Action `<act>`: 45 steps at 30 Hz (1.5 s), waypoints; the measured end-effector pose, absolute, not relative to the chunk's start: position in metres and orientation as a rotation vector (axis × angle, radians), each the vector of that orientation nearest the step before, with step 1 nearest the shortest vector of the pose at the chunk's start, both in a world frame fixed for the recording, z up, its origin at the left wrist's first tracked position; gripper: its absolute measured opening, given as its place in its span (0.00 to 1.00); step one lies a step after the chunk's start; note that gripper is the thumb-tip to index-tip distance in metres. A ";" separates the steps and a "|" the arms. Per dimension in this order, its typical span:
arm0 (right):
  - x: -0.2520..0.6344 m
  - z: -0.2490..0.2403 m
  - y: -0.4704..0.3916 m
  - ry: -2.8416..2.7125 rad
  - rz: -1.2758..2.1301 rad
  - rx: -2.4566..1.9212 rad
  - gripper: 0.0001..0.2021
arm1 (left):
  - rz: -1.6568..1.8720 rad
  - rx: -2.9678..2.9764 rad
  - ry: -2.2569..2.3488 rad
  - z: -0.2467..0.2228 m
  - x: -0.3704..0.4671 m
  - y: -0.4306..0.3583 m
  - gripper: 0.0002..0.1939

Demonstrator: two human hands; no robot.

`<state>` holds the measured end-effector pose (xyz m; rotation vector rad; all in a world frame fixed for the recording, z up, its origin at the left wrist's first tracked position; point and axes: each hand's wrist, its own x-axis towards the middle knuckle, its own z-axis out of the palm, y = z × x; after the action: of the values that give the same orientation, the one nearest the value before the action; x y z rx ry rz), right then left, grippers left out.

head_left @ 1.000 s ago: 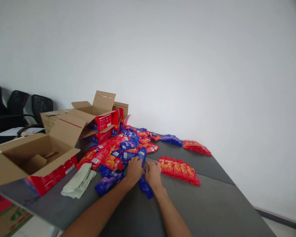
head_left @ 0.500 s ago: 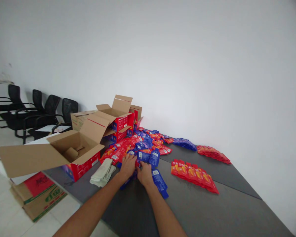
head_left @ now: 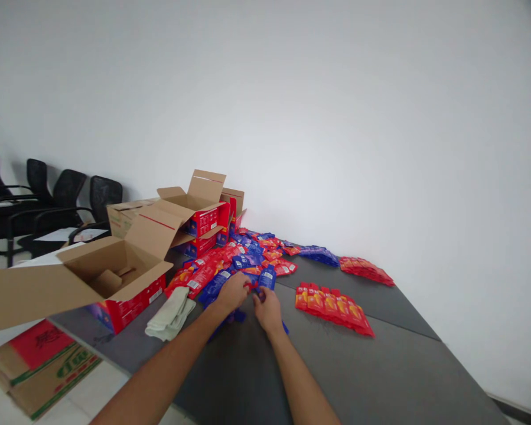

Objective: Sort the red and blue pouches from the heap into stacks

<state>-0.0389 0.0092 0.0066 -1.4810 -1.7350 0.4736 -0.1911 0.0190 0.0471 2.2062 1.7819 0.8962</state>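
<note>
Both hands are at the near edge of a loose pile of red packets [head_left: 209, 273] and blue packets [head_left: 248, 260] on the dark table [head_left: 336, 366]. My left hand [head_left: 233, 292] is closed over the pile, its fingertips by a small red piece; what it grips is too small to tell. Just to its right, my right hand [head_left: 267, 309] has curled fingers at the lower end of a blue packet [head_left: 267, 277], apparently pinching it. More blue packets lie partly hidden beneath and between my wrists. An overlapping row of red packets [head_left: 331, 308] lies to the right.
An open carton [head_left: 136, 310] and a folded pale cloth [head_left: 171, 314] are on the left. More open cartons [head_left: 207, 221] stand behind. Blue [head_left: 319, 255] and red rows [head_left: 366, 270] lie by the wall. Black chairs [head_left: 106, 198] and a floor carton [head_left: 55, 372] are beyond the table's left edge.
The view has shifted, so most things appear farther left. My left hand has lifted slightly and turned toward the right. The blue packets beside my right hand are now mostly hidden behind it.
</note>
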 end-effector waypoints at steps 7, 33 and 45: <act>0.012 0.018 -0.001 -1.599 0.721 -1.343 0.19 | 1.254 1.653 1.449 0.043 -0.139 0.031 0.05; 0.096 -0.004 -0.036 -1.508 1.093 -1.310 0.18 | 1.549 1.110 1.199 0.006 -0.048 0.039 0.13; 0.101 -0.008 -0.039 -1.489 1.136 -1.281 0.17 | 1.414 1.043 1.154 0.018 -0.047 0.033 0.19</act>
<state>0.1011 -0.0392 -0.0079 -1.2810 -1.4892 1.1356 -0.0473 0.0329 0.0182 1.0428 1.1539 1.4141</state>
